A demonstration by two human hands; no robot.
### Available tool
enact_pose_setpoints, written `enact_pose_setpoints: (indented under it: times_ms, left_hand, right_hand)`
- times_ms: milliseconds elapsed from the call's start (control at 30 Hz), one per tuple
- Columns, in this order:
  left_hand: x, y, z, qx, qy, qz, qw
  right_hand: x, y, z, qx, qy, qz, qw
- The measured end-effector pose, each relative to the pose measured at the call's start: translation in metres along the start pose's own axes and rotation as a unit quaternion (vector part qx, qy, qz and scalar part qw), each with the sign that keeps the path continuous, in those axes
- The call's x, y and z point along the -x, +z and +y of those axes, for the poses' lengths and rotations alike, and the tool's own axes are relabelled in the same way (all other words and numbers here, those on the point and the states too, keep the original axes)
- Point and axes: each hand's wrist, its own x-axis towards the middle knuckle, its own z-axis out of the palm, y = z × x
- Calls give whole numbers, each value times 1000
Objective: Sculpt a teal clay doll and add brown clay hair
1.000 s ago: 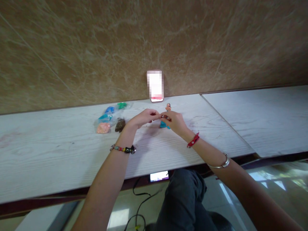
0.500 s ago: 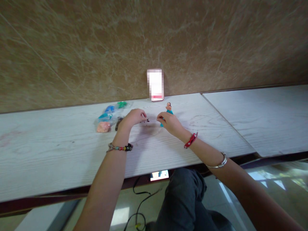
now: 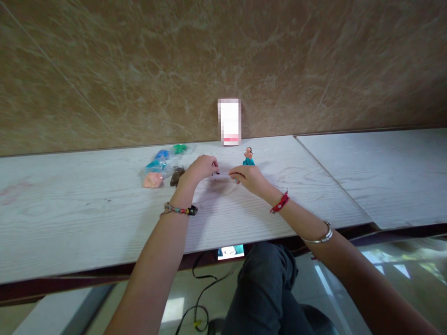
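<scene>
My left hand (image 3: 203, 168) hovers low over the white tabletop, its fingers bent together close to some tiny dark bits (image 3: 217, 173). Whether it grips one of them is too small to see. Opposite it, my right hand (image 3: 250, 178) has thumb and fingers pinched together; what they may hold cannot be made out. Just behind the right hand lies a small clay-like figure (image 3: 248, 160) with a turquoise body, peach upper part and dark hair; its lower part is mostly covered by that hand. Beside my left wrist is a clear bag of brown clay-like material (image 3: 177, 177).
Bags of peach (image 3: 152, 180), turquoise (image 3: 155, 165), blue (image 3: 162, 154) and green (image 3: 180, 148) clay-like material lie at the left. A blurred-out phone (image 3: 230, 122) leans on the marbled wall. Below the table edge, a lit screen (image 3: 230, 251) and black cable (image 3: 200, 307) show.
My left hand has shifted slightly right, its fingertips nearer the dark bits. My right hand stays pinched and covers a bit more of the figure. The whole view has shifted slightly.
</scene>
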Motion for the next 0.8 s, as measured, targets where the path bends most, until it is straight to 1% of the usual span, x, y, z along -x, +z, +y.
enact_pose_setpoints:
  times_ms: [67,133,333,433,533,600,700,733,800]
  left_hand:
    - [0,1,2,-17,0,18,1000]
    - [-2,2,4,-27,8,32,999]
    - [-5,9,5,-38,22,40,998]
    - [-5,9,6,-45,29,34,998]
    - [-5,10,7,-50,27,33,998]
    - [-5,10,9,-55,29,36,997]
    - [-6,12,9,-60,33,44,997]
    - [-6,12,9,-61,34,46,996]
    - [-6,13,9,-63,35,46,996]
  right_hand:
    - [3,-2,0,-3,25,-21,999]
    - [5,-3,1,11,26,-32,999]
    - [13,-4,1,65,-33,-54,996]
    - [29,-13,5,124,-66,-65,988]
    - [51,-28,16,204,-84,-58,974]
    - [61,-36,24,227,-63,-35,971]
    - [70,-43,33,226,4,5,974]
    - [74,-44,34,224,21,7,974]
    - [85,-45,32,231,33,-7,972]
